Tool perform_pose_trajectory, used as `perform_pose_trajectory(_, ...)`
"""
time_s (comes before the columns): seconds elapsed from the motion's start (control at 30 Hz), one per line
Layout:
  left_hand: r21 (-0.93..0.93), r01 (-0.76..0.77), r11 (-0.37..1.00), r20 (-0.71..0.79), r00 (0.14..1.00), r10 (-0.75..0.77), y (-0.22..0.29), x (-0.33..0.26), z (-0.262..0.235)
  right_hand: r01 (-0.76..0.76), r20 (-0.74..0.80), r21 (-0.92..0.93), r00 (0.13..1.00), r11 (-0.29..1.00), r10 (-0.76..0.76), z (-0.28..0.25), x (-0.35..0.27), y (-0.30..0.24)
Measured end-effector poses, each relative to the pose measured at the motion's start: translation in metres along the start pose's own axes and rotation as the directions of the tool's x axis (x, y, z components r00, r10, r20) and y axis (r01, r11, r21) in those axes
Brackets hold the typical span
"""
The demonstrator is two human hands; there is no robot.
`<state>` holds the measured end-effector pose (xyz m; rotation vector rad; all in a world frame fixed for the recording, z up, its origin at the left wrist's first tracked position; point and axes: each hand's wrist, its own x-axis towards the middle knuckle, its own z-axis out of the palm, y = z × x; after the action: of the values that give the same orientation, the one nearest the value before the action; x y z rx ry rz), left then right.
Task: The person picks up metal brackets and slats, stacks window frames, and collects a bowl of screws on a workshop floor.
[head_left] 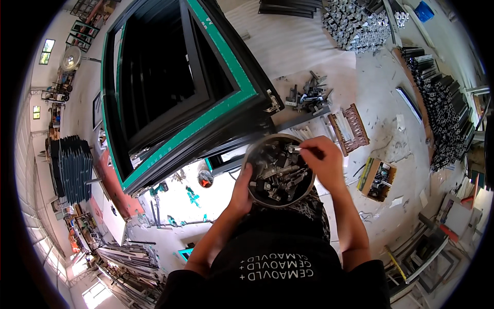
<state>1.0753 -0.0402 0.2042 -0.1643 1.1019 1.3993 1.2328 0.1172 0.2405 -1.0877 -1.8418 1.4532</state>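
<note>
My left hand [241, 191] grips the near left rim of a round metal bowl [257, 147] held in front of my chest. The bowl is full of small dark and silvery metal fittings [278, 177]. My right hand [321, 159] reaches over the bowl's right rim, its fingers pinched on one small silvery fitting [294, 149] near the top of the pile.
A large black frame with green-taped edges [206, 118] lies on the bench ahead. Loose fittings [309, 95] sit beyond the bowl, beside a slatted wooden rack [352, 129]. A cardboard box of parts [378, 177] is on the floor at right. Stacked metal profiles [437, 103] line the far right.
</note>
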Motion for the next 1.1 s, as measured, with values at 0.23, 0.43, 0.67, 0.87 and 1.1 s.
perform_pose_trajectory(0.23,0.008,-0.016,1.000,0.013,1.000,0.016,-0.002,0.002,0.005,-0.493,0.453,0.863,0.851,0.107,0.263,-0.026,-0.005,0.009)
perform_pose_trajectory(0.43,-0.004,-0.022,1.000,0.042,0.999,0.023,-0.002,0.001,0.012,-0.538,0.527,0.463,0.806,0.704,0.270,0.004,0.000,-0.017)
perform_pose_trajectory(0.67,0.012,-0.073,0.997,0.072,0.995,0.072,0.000,0.001,0.015,0.281,0.393,-0.369,0.911,0.886,-0.125,0.027,-0.006,-0.024)
perform_pose_trajectory(0.87,0.049,-0.082,0.995,0.101,0.992,0.076,0.004,-0.005,0.017,0.392,0.497,-0.492,0.859,0.777,-0.119,0.032,-0.009,-0.023)
perform_pose_trajectory(1.1,0.024,-0.074,0.997,0.091,0.993,0.072,0.004,-0.011,0.019,0.256,0.355,-0.086,0.911,0.963,-0.210,0.008,-0.010,-0.019)
